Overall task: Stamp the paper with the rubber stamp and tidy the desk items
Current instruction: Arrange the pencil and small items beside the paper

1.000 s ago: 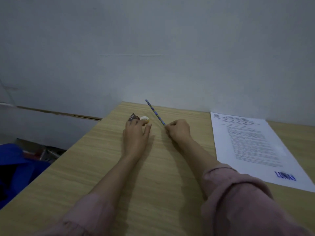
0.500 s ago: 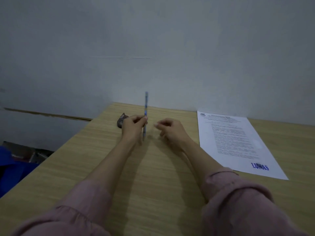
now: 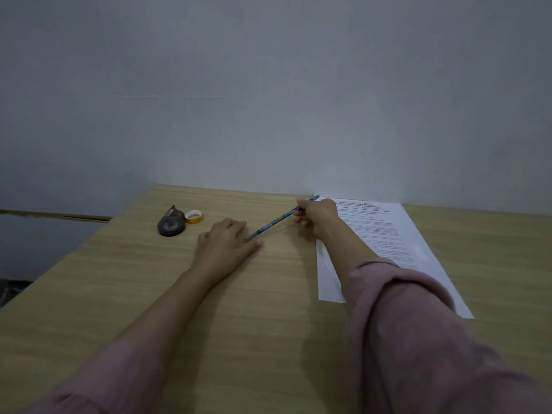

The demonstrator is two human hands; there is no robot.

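My right hand (image 3: 316, 215) grips the upper part of a blue patterned pencil (image 3: 274, 224), which slants down to the left. Its tip meets the fingertips of my left hand (image 3: 227, 240), which lies flat on the wooden desk (image 3: 134, 279) with fingers spread. A printed white paper (image 3: 385, 240) lies under and to the right of my right forearm; its lower part is hidden by my sleeve. No rubber stamp shows in this view.
A dark correction-tape dispenser (image 3: 170, 226) and a small yellow tape roll (image 3: 194, 216) sit at the desk's far left. A grey wall stands right behind the desk. The desk's left edge drops off to the floor.
The pencil has passed from my left hand to my right hand and moved right toward the paper. My left hand has come off it and flattened on the desk. The dispenser and tape roll are uncovered.
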